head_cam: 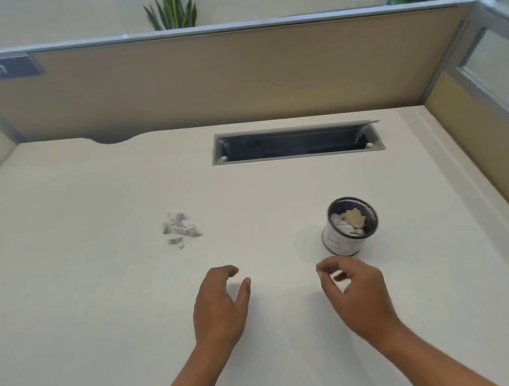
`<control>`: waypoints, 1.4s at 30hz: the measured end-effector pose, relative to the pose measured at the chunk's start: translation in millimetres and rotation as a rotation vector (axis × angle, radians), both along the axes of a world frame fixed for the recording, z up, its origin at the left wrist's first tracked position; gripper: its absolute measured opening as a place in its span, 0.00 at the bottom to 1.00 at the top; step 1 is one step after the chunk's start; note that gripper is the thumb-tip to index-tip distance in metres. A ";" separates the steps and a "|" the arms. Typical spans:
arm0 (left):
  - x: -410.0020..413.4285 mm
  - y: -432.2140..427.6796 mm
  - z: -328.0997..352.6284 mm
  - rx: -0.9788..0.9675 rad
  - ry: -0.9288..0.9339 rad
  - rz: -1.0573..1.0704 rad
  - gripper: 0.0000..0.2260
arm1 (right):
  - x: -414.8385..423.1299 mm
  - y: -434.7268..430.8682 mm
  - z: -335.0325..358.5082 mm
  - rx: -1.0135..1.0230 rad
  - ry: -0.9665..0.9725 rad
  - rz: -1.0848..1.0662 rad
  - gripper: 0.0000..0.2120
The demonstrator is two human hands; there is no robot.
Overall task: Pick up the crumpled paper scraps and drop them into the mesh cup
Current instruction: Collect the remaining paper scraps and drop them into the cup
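Note:
A small heap of crumpled white paper scraps [179,229] lies on the white desk [102,281], left of centre. The black mesh cup [349,226] stands to the right and holds white and tan crumpled paper. My left hand [219,308] hovers over the desk below and right of the scraps, fingers apart, holding nothing. My right hand [355,294] is just in front of the cup, fingers curled with thumb and forefinger apart; I see nothing in it.
An open cable tray slot [298,143] with a raised lid is cut into the desk behind the cup. Beige partition walls [223,79] enclose the desk at the back and right. Plants [172,10] stand beyond the partition.

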State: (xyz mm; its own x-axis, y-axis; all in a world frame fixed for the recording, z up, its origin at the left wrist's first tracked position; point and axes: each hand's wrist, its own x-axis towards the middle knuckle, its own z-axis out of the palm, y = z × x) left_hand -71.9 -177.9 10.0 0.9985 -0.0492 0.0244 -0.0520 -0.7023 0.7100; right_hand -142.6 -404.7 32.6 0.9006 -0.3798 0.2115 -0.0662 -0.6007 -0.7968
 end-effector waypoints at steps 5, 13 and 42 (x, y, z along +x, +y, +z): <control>-8.6 64.0 -22.6 0.201 -0.065 -0.007 0.15 | -5.4 43.0 -35.7 -0.070 0.229 0.116 0.19; 25.0 147.3 -43.2 0.362 0.053 -0.044 0.31 | 11.5 87.6 -63.6 -0.390 0.266 0.175 0.21; 170.7 162.1 -1.3 -0.221 0.081 0.120 0.04 | 122.4 142.0 -24.3 -0.299 0.306 0.123 0.17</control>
